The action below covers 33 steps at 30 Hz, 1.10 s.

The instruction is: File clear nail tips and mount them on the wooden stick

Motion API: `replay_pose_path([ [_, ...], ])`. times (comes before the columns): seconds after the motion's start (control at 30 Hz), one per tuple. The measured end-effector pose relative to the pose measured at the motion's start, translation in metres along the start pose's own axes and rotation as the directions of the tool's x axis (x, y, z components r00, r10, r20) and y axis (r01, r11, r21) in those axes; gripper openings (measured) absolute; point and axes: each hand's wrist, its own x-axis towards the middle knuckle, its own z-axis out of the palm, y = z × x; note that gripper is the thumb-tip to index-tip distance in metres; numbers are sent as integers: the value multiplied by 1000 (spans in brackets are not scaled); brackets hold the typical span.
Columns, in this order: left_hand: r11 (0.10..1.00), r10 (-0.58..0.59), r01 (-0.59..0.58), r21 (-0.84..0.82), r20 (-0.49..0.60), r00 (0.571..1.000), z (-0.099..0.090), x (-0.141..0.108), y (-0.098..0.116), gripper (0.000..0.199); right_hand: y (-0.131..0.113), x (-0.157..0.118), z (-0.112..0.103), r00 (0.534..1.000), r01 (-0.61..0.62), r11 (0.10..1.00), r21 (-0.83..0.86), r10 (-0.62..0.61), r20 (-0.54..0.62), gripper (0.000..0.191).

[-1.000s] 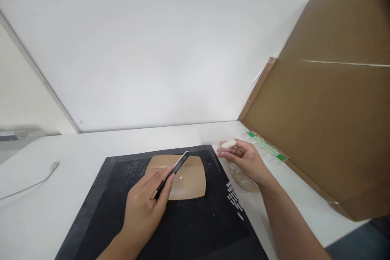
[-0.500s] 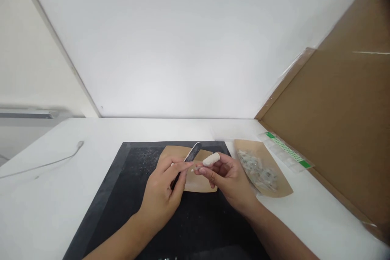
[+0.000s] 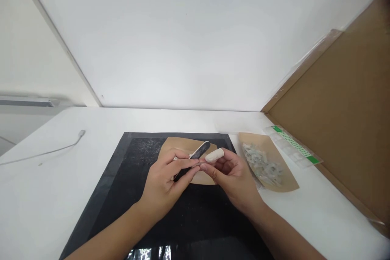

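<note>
A dark flat file with a pale edge point(image 3: 201, 150) is held in my left hand point(image 3: 166, 174), slanting up to the right. The fingertips of that hand meet those of my right hand point(image 3: 230, 172) over a brown paper tray point(image 3: 179, 143). My right hand pinches a tiny piece too small to make out, and a white cover point(image 3: 215, 155) wraps one of its fingers. Beneath both hands lies a black mat point(image 3: 195, 219).
Right of the mat, a second brown paper tray point(image 3: 286, 176) holds many small clear bags point(image 3: 263, 164). Beside it lies a clear strip case with green labels point(image 3: 295, 146). A grey cable point(image 3: 61, 147) lies at left; a brown board point(image 3: 344, 109) stands at right.
My hands have come together, fingertips now touching where a gap was. The file has tilted lower toward the right. The whole view has shifted slightly.
</note>
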Motion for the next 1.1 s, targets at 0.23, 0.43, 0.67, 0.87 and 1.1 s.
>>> replay_pose_path([
  [0.23,997,-69,70,-16,11,998,-1,-2,-1,18,3,-1,0,1000,1,1000,-11,-1,7,26],
  [0.43,991,-131,131,-36,14,991,-1,-1,3,14,7,-3,3,999,21,999,-36,-22,-40,30],
  [0.67,983,-171,173,-56,32,985,-2,-2,1,13,12,-3,5,997,50,999,-12,-51,-66,28],
  [0.87,997,-67,68,44,-10,998,-1,-1,7,12,13,-4,5,994,67,998,-3,-67,-81,29],
  [1.1,996,17,-11,90,-61,998,-2,-1,10,13,21,-10,6,974,106,972,-212,-144,-175,25],
])
